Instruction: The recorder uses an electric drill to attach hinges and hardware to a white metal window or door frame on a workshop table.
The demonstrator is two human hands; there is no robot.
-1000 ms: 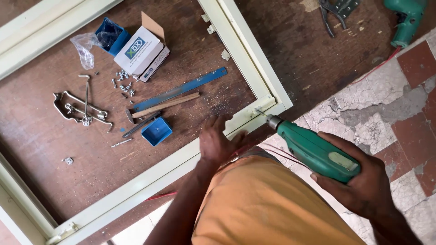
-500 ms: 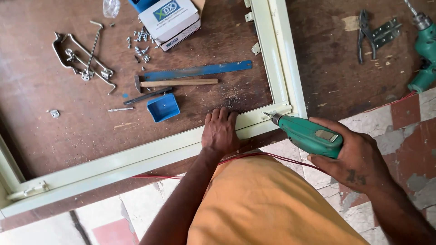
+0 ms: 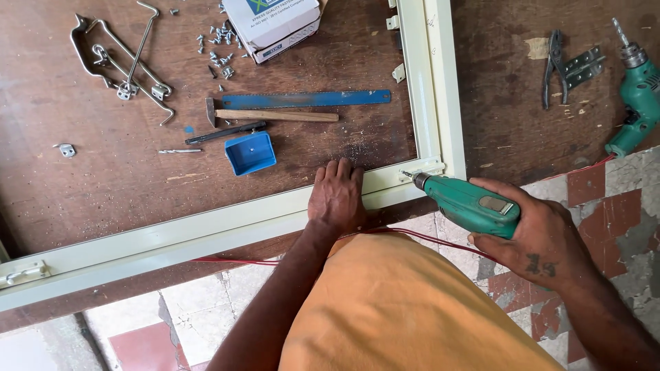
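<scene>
My left hand [image 3: 337,196] presses flat on the near rail of a cream metal frame [image 3: 206,230] lying on a brown board. My right hand [image 3: 536,237] grips a green electric drill [image 3: 467,203], held level. Its bit touches a small bracket [image 3: 421,168] at the frame's near right corner. A red cord [image 3: 234,261] trails from the drill along the board's edge. My orange-clad knee fills the bottom centre.
Inside the frame lie a blue saw blade [image 3: 306,99], a wooden-handled hammer [image 3: 275,115], a small blue tray [image 3: 250,152], loose screws [image 3: 218,48], a cardboard box [image 3: 271,24] and metal stays [image 3: 124,62]. Pliers [image 3: 553,65] and a second green drill [image 3: 636,93] lie at right.
The view has swung so the frame corner sits more central. The drill has come in to the corner bracket, and my left hand has settled flat on the rail.
</scene>
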